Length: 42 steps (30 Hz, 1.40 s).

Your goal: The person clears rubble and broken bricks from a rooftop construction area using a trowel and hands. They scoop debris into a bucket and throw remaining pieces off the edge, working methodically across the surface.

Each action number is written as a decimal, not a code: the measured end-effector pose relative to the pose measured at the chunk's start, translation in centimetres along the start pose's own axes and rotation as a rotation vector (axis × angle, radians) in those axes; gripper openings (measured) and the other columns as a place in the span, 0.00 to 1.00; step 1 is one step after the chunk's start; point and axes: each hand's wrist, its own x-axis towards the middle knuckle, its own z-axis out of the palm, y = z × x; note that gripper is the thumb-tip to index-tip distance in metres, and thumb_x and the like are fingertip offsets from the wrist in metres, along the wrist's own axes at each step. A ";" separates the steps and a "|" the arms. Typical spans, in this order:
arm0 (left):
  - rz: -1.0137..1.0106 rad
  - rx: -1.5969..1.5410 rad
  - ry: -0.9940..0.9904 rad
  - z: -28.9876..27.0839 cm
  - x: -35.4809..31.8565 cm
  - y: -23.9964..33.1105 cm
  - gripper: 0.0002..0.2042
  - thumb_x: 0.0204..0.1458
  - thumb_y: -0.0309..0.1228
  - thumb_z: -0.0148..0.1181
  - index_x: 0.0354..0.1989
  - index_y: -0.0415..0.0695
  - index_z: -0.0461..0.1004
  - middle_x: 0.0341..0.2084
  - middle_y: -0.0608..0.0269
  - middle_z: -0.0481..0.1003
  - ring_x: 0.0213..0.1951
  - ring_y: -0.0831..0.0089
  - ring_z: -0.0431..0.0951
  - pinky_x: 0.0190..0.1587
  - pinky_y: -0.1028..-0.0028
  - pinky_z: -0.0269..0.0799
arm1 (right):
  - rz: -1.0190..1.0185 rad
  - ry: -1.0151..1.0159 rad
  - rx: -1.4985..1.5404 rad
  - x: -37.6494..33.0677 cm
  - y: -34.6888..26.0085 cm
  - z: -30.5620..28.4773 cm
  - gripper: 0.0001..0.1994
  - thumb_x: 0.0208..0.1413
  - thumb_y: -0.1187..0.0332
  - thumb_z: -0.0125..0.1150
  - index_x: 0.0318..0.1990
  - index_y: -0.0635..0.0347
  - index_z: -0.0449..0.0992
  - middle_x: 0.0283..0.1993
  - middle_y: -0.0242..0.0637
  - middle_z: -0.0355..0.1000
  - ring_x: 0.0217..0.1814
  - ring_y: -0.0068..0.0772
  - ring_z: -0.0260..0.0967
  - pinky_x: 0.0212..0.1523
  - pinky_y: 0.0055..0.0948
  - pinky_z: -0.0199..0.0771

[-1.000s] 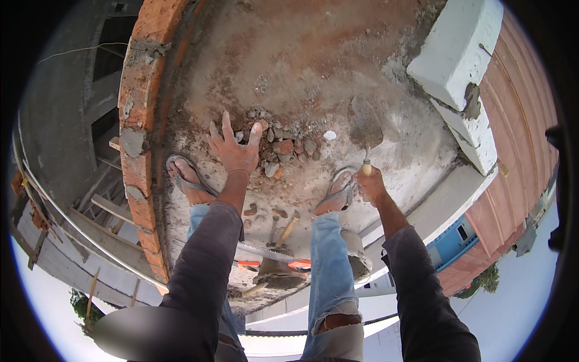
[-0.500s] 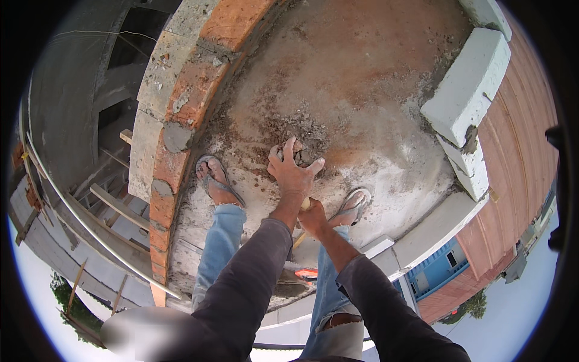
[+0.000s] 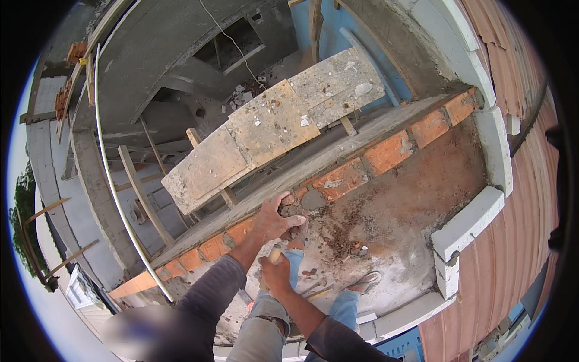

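My left hand (image 3: 278, 221) is at the brick row (image 3: 341, 182), its thumb and fingers spread around a grey-and-reddish chunk of rubble (image 3: 292, 209) on top of the row. Part of that chunk is hidden by the hand. Just below, my right hand (image 3: 275, 276) is closed around the pale wooden handle (image 3: 275, 254) of a tool whose working end I cannot make out. Beside the left hand, a patch of grey mortar (image 3: 313, 200) sits between the bricks. Loose rubble and dirt (image 3: 350, 238) lie on the floor near my sandalled feet.
Beyond the brick row stands a dusty plank platform (image 3: 271, 123) littered with debris, above a deep drop into an unfinished room. White blocks (image 3: 469, 223) edge the right side, next to a reddish corrugated roof (image 3: 525, 181). A long pale pipe (image 3: 114, 187) leans at the left.
My view has turned left toward the brick row. My left hand has gone from the rubble pile on the floor to the top of the row. The right hand still grips the wooden handle.
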 end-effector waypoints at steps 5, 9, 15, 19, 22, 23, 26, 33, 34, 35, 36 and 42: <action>0.059 0.143 0.928 -26.5 2.6 -1.9 0.50 0.52 0.57 0.72 0.77 0.41 0.55 0.70 0.36 0.63 0.71 0.45 0.64 0.71 0.54 0.61 | -0.099 -0.315 0.315 4.3 -6.0 14.9 0.12 0.59 0.68 0.66 0.44 0.56 0.68 0.28 0.30 0.64 0.23 0.25 0.64 0.23 0.32 0.72; -0.033 0.010 0.918 -29.2 -1.5 -7.8 0.40 0.61 0.50 0.66 0.74 0.37 0.60 0.69 0.40 0.66 0.70 0.53 0.68 0.70 0.61 0.64 | -0.508 0.027 -0.089 5.0 0.5 6.1 0.10 0.61 0.69 0.65 0.45 0.61 0.71 0.31 0.31 0.71 0.27 0.21 0.67 0.26 0.32 0.71; -0.168 -0.316 0.448 -3.2 -4.8 -15.5 0.26 0.65 0.35 0.63 0.66 0.32 0.67 0.59 0.49 0.74 0.62 0.63 0.74 0.66 0.65 0.67 | -0.450 0.551 -0.769 8.7 4.6 -28.5 0.24 0.58 0.66 0.65 0.59 0.68 0.71 0.35 0.52 0.81 0.36 0.51 0.82 0.38 0.48 0.81; 0.042 0.045 0.044 17.7 -4.1 -14.4 0.42 0.53 0.49 0.73 0.71 0.38 0.61 0.66 0.42 0.65 0.71 0.51 0.64 0.71 0.54 0.60 | -0.499 0.726 -1.186 16.1 -3.3 -43.4 0.20 0.58 0.56 0.66 0.51 0.59 0.71 0.37 0.60 0.79 0.42 0.68 0.78 0.42 0.59 0.79; 0.225 0.570 0.170 27.0 0.8 -13.8 0.61 0.43 0.54 0.81 0.78 0.37 0.45 0.77 0.37 0.45 0.79 0.43 0.41 0.78 0.48 0.41 | -0.542 0.590 -1.282 22.5 -7.5 -47.2 0.21 0.59 0.56 0.66 0.54 0.57 0.71 0.46 0.52 0.81 0.51 0.60 0.79 0.50 0.55 0.78; 0.236 0.592 0.246 28.8 2.9 -13.9 0.65 0.40 0.57 0.81 0.78 0.38 0.42 0.78 0.38 0.42 0.79 0.42 0.39 0.79 0.47 0.40 | -0.606 0.517 -1.342 24.0 -7.3 -47.5 0.20 0.61 0.57 0.65 0.55 0.57 0.71 0.48 0.50 0.81 0.53 0.57 0.79 0.53 0.53 0.78; 0.219 0.608 0.337 34.1 7.2 -15.0 0.72 0.34 0.64 0.80 0.79 0.37 0.37 0.78 0.37 0.38 0.79 0.41 0.36 0.79 0.46 0.39 | -0.572 0.260 -1.644 25.2 -3.0 -48.4 0.25 0.63 0.58 0.62 0.65 0.54 0.67 0.48 0.50 0.81 0.56 0.57 0.77 0.53 0.53 0.75; 0.405 0.653 0.151 41.2 3.2 -19.0 0.81 0.26 0.69 0.80 0.78 0.30 0.33 0.78 0.35 0.37 0.80 0.41 0.35 0.80 0.51 0.38 | -0.517 0.131 -1.586 17.2 5.0 -55.1 0.23 0.61 0.61 0.64 0.62 0.53 0.68 0.45 0.51 0.81 0.53 0.58 0.78 0.56 0.51 0.76; 0.361 0.684 0.100 41.1 2.7 -19.7 0.81 0.25 0.68 0.80 0.78 0.30 0.32 0.78 0.35 0.37 0.80 0.41 0.35 0.80 0.51 0.38 | -0.554 0.193 -1.436 17.1 4.1 -56.1 0.22 0.60 0.61 0.65 0.60 0.54 0.69 0.44 0.52 0.81 0.52 0.59 0.78 0.54 0.52 0.77; 0.435 0.683 0.186 40.9 2.5 -20.3 0.80 0.26 0.67 0.81 0.77 0.29 0.33 0.78 0.34 0.38 0.80 0.41 0.36 0.80 0.50 0.38 | -0.517 0.259 -1.300 17.3 3.1 -56.8 0.21 0.60 0.61 0.66 0.58 0.54 0.69 0.43 0.52 0.81 0.50 0.60 0.79 0.53 0.53 0.77; 0.445 0.711 0.232 40.5 2.7 -20.9 0.80 0.26 0.67 0.81 0.77 0.30 0.33 0.78 0.34 0.38 0.80 0.41 0.36 0.80 0.50 0.38 | -0.629 0.367 -1.239 18.1 2.0 -57.3 0.19 0.59 0.62 0.66 0.55 0.54 0.70 0.43 0.53 0.80 0.48 0.62 0.79 0.51 0.54 0.78; 0.550 0.835 0.336 36.7 6.5 -20.8 0.79 0.24 0.67 0.81 0.78 0.31 0.36 0.78 0.34 0.39 0.79 0.40 0.37 0.80 0.48 0.38 | -0.557 0.425 -1.376 22.5 4.2 -55.7 0.16 0.59 0.61 0.66 0.49 0.55 0.69 0.44 0.52 0.81 0.48 0.61 0.79 0.49 0.54 0.79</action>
